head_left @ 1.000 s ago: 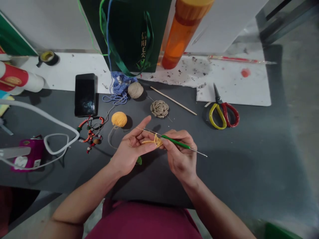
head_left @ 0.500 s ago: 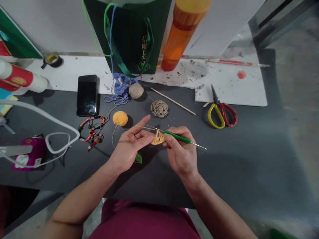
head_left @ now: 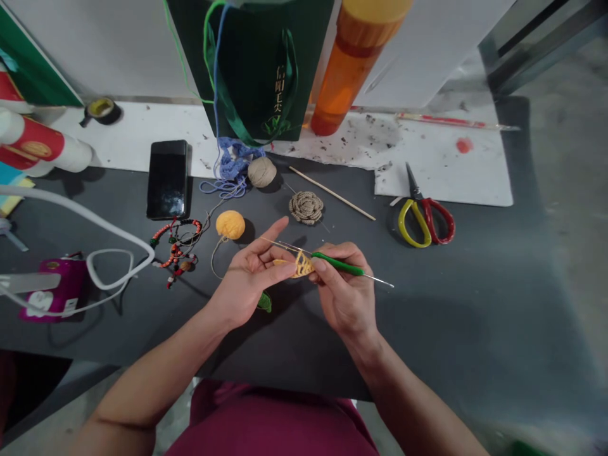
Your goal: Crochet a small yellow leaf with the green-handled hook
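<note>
Pinched firmly on a green-handled steel crochet hook [head_left: 338, 266], the right hand [head_left: 344, 291] angles its tip leftward into the yellow crocheted lace [head_left: 303, 266]. The left hand [head_left: 249, 272] grips that lace between its fingertips.

The right hand [head_left: 344, 294] grips a green-handled crochet hook [head_left: 337, 264] at the yellow crocheted piece [head_left: 302, 266], which the left hand [head_left: 251, 275] holds; a yellow yarn ball [head_left: 230, 225] sits near the left hand on the dark work surface [head_left: 451, 329], with red-and-yellow scissors [head_left: 426, 221] well to the right.

Head camera looks down on left hand [head_left: 249, 273] and right hand [head_left: 345, 292].
</note>
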The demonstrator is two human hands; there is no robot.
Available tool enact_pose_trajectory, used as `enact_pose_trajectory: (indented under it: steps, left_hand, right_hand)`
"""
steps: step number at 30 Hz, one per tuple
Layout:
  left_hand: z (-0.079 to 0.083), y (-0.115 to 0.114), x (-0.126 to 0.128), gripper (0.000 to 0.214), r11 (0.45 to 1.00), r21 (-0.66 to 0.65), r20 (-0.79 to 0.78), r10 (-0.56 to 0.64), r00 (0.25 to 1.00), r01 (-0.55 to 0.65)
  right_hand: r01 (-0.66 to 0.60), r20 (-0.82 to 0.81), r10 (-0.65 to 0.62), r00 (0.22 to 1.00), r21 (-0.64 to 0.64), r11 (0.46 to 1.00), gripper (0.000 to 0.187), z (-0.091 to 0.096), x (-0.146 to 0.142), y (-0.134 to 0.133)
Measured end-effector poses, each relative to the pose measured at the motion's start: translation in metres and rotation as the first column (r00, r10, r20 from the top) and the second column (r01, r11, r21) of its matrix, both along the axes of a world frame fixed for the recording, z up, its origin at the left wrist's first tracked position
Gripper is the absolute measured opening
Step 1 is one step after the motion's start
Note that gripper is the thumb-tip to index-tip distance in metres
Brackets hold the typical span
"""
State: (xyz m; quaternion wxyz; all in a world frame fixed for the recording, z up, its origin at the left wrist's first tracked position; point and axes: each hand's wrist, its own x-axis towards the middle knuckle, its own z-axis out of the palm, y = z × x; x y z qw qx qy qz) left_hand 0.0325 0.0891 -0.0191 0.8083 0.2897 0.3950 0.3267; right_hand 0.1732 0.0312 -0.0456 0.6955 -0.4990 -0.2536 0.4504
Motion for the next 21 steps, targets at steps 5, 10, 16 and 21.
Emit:
enact_pose_trajectory:
  steps: [5, 10, 16, 21]
  left_hand:
    - [-0.0002, -0.0003, -0.0012, 0.072, 0.999, 0.005, 0.027, -0.037, 0.999, 0.037]
    - [-0.0012, -0.0018, 0.0001, 0.075, 0.998, 0.038, 0.056, -0.051, 0.997, 0.049]
    - [-0.0024, -0.0025, -0.0001, 0.077, 0.998, 0.038, 0.087, -0.05, 0.995, 0.047]
    - [-0.0035, -0.0024, -0.0014, 0.071, 0.998, 0.032, 0.117, -0.063, 0.991, 0.059]
  right_hand:
    - [0.03, -0.043, -0.029, 0.999, 0.005, 1.0, 0.025, 0.0022, -0.0006, 0.001]
    - [-0.002, -0.04, 0.002, 0.999, 0.007, 1.0, 0.024, 0.0032, -0.0011, 0.0007]
    - [-0.024, -0.048, 0.025, 0.999, 0.004, 1.0, 0.022, 0.0041, -0.0015, -0.0002]
    - [-0.019, -0.048, 0.019, 0.999, 0.004, 1.0, 0.022, 0.0049, -0.0015, 0.0001]
